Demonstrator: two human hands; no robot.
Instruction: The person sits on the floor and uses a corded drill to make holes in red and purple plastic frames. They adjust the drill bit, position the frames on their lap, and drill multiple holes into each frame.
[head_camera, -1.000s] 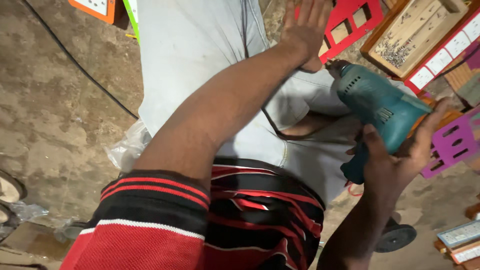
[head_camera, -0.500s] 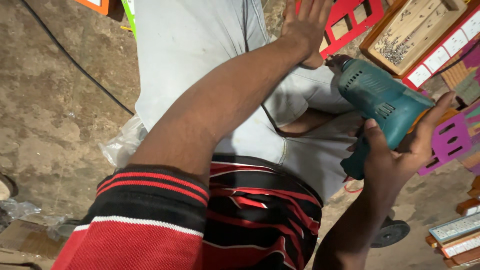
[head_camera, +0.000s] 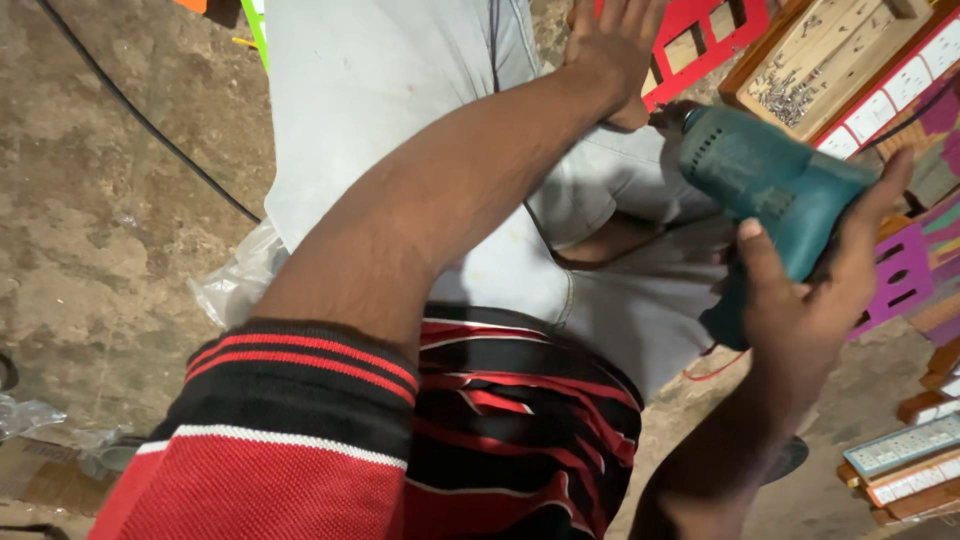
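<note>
- Compared with half a second ago, the teal electric hand drill (head_camera: 765, 185) sits slightly nearer the flat red wooden frame with rectangular cut-outs (head_camera: 715, 35), and the view has crept left a touch; both hands keep their places.
- Right hand (head_camera: 815, 290) is wrapped around the drill's handle at the right of the scene, thumb up along the near side and fingers curled over the far side of the body; whether a finger rests on the trigger cannot be told.
- Left hand (head_camera: 615, 45) lies far across the lap, fingers spread and palm pressed down on the red frame, which rests on the pale grey trousers (head_camera: 400, 90).
- Drill's chuck points left toward the heel of that left hand, just beside it; the bit itself is hidden.
- Shallow wooden tray of small nails (head_camera: 810, 55) stands at the far right, with a purple slotted wooden piece (head_camera: 900, 275) near the drill.
- Thin black cable (head_camera: 140, 120) runs over the rough concrete floor (head_camera: 90, 250) at the left, near a crumpled clear plastic bag (head_camera: 235, 290).
- Risk, as I judge it: the tip is so close to the pressing hand that a slip off the frame could drive it into the palm or the thigh below, since the frame is held only by hand on a soft lap.
</note>
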